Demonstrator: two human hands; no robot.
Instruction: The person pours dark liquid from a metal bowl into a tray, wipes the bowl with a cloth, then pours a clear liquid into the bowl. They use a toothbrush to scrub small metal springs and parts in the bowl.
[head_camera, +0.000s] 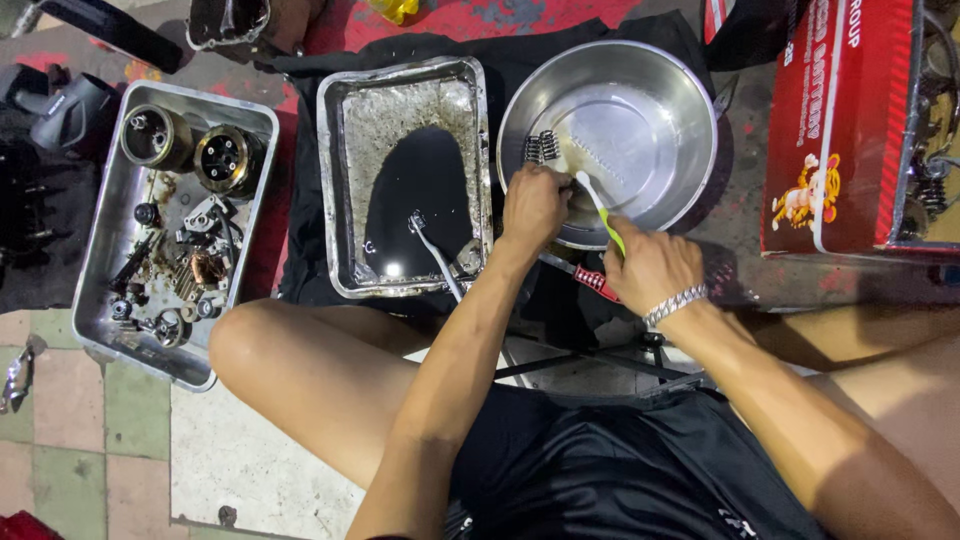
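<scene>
Two trays on the ground: parts tray (100, 300) at left, oily tray (335, 200) beside it, then bowl (690, 110). Left hand (533, 205) closed on springs (540, 148) at the bowl's rim, steadied for scrubbing; right hand (650, 265) gripping toothbrush (598, 208), bristles inside. Tiled floor, red box (840, 120) right.

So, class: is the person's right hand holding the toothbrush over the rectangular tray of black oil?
No: the right hand holds the toothbrush over the round steel bowl, beside the oil tray.
</scene>
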